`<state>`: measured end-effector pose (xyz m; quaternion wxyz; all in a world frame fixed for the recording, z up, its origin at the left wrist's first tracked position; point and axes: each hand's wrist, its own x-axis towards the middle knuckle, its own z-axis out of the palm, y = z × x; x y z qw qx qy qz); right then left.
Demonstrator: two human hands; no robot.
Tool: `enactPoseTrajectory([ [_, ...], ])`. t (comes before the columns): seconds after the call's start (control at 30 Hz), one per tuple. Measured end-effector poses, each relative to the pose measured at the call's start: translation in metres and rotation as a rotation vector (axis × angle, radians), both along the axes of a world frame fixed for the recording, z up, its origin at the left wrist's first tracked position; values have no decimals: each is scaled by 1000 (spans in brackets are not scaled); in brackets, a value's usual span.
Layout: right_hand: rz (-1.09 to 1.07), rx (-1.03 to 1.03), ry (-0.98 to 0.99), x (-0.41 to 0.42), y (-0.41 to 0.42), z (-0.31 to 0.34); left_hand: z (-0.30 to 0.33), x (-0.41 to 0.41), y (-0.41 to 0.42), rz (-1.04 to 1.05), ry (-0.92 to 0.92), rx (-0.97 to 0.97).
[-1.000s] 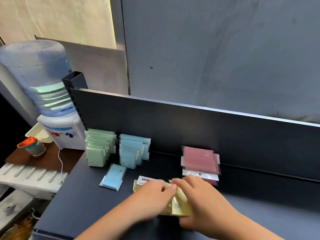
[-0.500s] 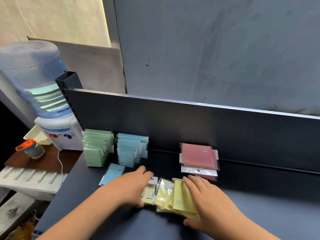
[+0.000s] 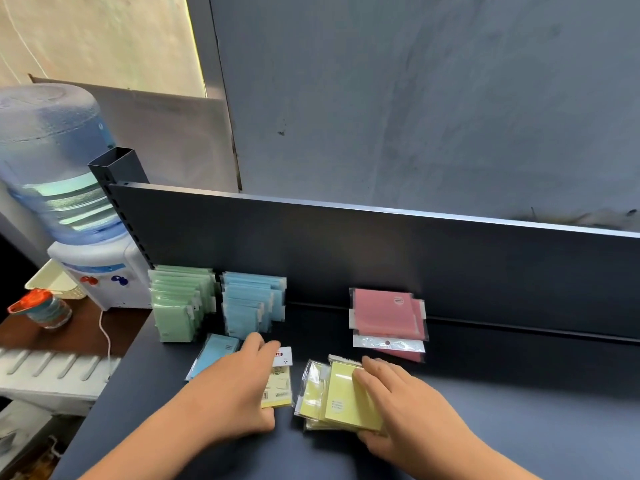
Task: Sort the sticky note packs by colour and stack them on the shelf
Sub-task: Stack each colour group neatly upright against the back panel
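Pressing flat: left hand (image 3: 239,386) on single yellow plastic-wrapped sticky note pack (image 3: 278,389); right hand (image 3: 398,407), fingers straight, on fanned yellow pack pile (image 3: 332,396) just right of it, dark shelf (image 3: 519,410).

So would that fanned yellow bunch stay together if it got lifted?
Probably not: the yellow packs lie loosely overlapped under the right hand, and their glossy clear wrappers look slippery. Each seems thin and light, likely stiff enough to hold flat.
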<state>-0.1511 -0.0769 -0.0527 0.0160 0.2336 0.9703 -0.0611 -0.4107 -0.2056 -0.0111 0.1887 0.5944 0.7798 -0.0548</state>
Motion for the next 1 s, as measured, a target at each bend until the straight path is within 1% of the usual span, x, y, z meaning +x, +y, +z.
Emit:
enactPoseTrajectory([
  [0.07, -2, -15, 16, 5, -1, 1, 9, 1, -3, -11, -13, 56],
  [0.13, -19, -67, 45, 10, -2, 6, 17, 5, -3, -29, -120, 115],
  [0.27, -62, -185, 204, 17, -2, 25, 22, 33, 9, -60, -545, 258],
  [0.33, -57, -289, 330, 15, 1, 40, 18, 49, 21, 23, -821, 312],
  [0.4, -73, -535, 385, 8, 8, 50, 14, 61, 32, 138, -1117, 301],
  [0.43, -92, -612, 412, 4, 11, 53, 13, 63, 36, 185, -1221, 286],
  [0.47, -118, -647, 438, 1, 15, 53, 12, 65, 38, 216, -1296, 277],
  [0.5, -142, -672, 460, 0, 19, 53, 11, 65, 40, 233, -1340, 269],
  [0.6, -162, -634, 454, 3, 29, 49, 12, 66, 40, 236, -1369, 249],
  [0.7, -161, -644, 441, 4, 30, 39, 6, 66, 39, 237, -1309, 241],
  [0.87, -27, -596, 329, 6, 23, 15, -8, 71, 38, 262, -1200, 210],
  [1.0, 34, -396, 287, 13, 26, 13, -7, 70, 38, 256, -1146, 265],
])
